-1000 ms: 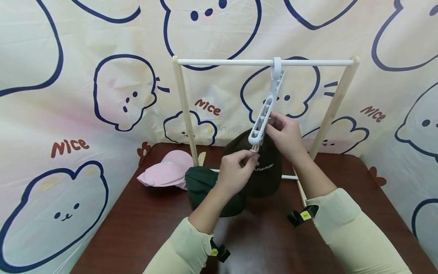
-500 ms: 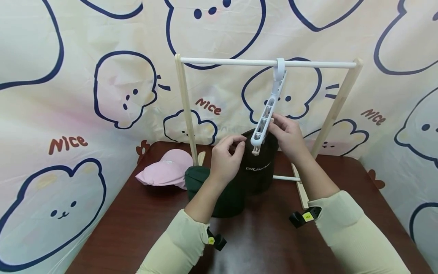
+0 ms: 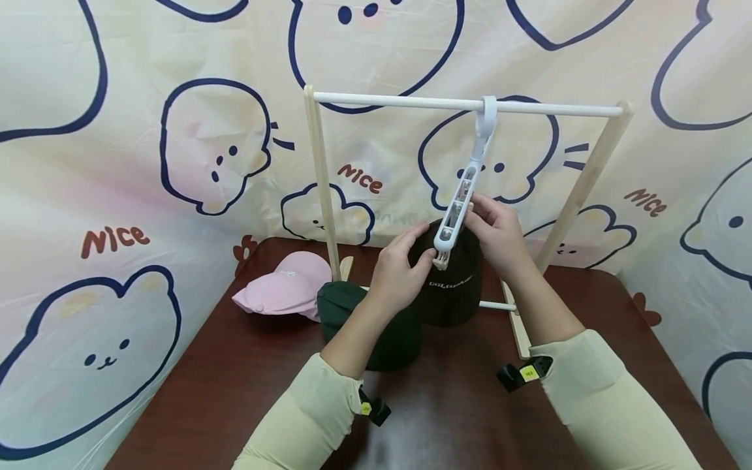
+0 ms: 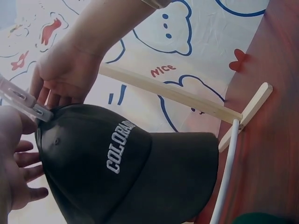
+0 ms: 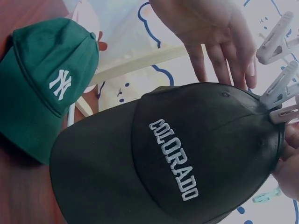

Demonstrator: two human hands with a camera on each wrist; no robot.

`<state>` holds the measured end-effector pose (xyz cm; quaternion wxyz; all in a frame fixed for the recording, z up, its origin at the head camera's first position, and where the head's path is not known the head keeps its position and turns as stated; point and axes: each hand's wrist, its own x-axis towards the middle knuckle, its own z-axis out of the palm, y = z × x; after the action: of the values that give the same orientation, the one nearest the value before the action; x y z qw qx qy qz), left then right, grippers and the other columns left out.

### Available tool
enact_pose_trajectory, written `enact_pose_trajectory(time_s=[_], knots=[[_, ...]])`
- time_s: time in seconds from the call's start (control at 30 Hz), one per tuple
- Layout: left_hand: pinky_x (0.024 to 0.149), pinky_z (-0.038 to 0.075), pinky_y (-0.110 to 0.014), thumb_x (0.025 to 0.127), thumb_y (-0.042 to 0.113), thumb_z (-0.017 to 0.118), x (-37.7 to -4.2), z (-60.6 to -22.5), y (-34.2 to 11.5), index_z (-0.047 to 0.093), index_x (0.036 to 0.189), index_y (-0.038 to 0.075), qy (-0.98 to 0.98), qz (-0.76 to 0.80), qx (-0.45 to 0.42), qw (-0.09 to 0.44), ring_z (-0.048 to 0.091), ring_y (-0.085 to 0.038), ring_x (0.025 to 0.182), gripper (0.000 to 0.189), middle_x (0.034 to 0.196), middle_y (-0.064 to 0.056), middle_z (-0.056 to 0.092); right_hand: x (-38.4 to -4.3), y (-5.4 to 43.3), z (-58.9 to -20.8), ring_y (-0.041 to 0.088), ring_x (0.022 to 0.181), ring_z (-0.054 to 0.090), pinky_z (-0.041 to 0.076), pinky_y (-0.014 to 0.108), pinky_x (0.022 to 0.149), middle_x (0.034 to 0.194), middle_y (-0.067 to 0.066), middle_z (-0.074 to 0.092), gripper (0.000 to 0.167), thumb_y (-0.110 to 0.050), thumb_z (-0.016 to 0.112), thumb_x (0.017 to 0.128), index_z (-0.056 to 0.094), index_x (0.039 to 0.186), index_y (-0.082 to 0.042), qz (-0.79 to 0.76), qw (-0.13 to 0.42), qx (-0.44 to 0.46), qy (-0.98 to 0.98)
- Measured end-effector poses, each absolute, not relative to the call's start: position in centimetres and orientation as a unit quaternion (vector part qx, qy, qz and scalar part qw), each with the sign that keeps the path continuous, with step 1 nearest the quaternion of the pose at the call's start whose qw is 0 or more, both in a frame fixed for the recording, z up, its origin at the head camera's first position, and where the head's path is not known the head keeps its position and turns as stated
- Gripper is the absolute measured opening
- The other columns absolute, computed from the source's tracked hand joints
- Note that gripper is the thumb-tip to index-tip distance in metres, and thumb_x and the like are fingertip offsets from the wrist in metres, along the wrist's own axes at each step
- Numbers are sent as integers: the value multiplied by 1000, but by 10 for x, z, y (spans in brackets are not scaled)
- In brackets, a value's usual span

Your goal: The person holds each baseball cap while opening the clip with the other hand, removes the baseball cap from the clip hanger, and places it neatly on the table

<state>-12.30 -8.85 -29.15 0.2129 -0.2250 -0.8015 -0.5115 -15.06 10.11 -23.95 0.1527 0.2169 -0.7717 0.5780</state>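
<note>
A dark brown cap (image 3: 449, 297) lettered COLORADO hangs under a white multi-clip hanger (image 3: 458, 205), hooked over the rack's top bar. Pale clips (image 5: 280, 88) on the hanger meet the crown's edge. My left hand (image 3: 396, 271) is at the crown's left side, fingers extended; its thumb lies close to the lowest clip (image 3: 440, 260). On the hanger's other side, my right hand (image 3: 499, 235) pinches a clip with thumb and forefinger, and its remaining fingers are partly hidden behind the cap. The right wrist view shows the left hand's fingertips (image 5: 251, 70) at the cap's upper edge.
A green cap (image 5: 51, 84) with a white NY emblem sits on the brown table (image 3: 235, 398), partly behind my left forearm. Farther left lies a pink cap (image 3: 288, 287). The wooden rack (image 3: 322, 183) has a white top bar (image 3: 382, 100) and a lower rod (image 3: 496, 305).
My left hand has let go of the lowest clip, moved left, then come back to the cap's side. The cap has shifted slightly; my right hand stays by the hanger.
</note>
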Motion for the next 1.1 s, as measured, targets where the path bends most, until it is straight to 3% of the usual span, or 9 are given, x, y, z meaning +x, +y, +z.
enact_pose_trajectory(time_s=[0.2,0.43,0.67,0.8,0.97,1.1], knots=[[110,41,-35,98,18,60,-124,-285,-84,58,136,11,-809,-501,-229,206,53,-15,130,39,137,-3,59,-149,103,-240,12,95,61,48,21,90,100,-6,69,37,-22,57,100,60,130,-1,580,155,212,-771],[112,39,-36,97,15,61,-119,-282,-81,54,139,10,-804,-503,-250,195,51,-16,133,43,142,-5,56,-147,101,-241,11,84,61,50,22,79,93,-5,69,37,-20,61,98,61,130,-1,590,158,210,-763],[112,37,-33,98,16,61,-118,-283,-80,54,140,8,-799,-503,-262,200,49,-16,135,43,146,-5,53,-147,100,-241,11,79,59,49,19,72,88,-7,67,37,-19,64,95,63,128,-2,571,190,183,-778],[110,40,-35,98,19,60,-115,-287,-82,55,140,13,-810,-498,-250,182,51,-14,132,43,143,-2,56,-146,99,-240,11,77,60,49,19,71,85,-7,67,34,-20,66,93,66,122,-2,562,209,168,-783],[100,50,-37,100,29,57,-108,-295,-85,59,136,19,-865,-433,-231,106,61,-12,115,38,133,2,63,-148,98,-242,10,73,59,49,18,67,80,-7,65,30,-18,67,91,68,116,-2,552,234,155,-785],[69,53,-30,99,36,57,-100,-296,-84,71,110,14,-904,-333,-269,-4,62,-11,77,28,93,0,71,-148,96,-242,9,71,57,46,18,64,78,-8,63,28,-17,66,90,68,113,-1,539,260,141,-788]])
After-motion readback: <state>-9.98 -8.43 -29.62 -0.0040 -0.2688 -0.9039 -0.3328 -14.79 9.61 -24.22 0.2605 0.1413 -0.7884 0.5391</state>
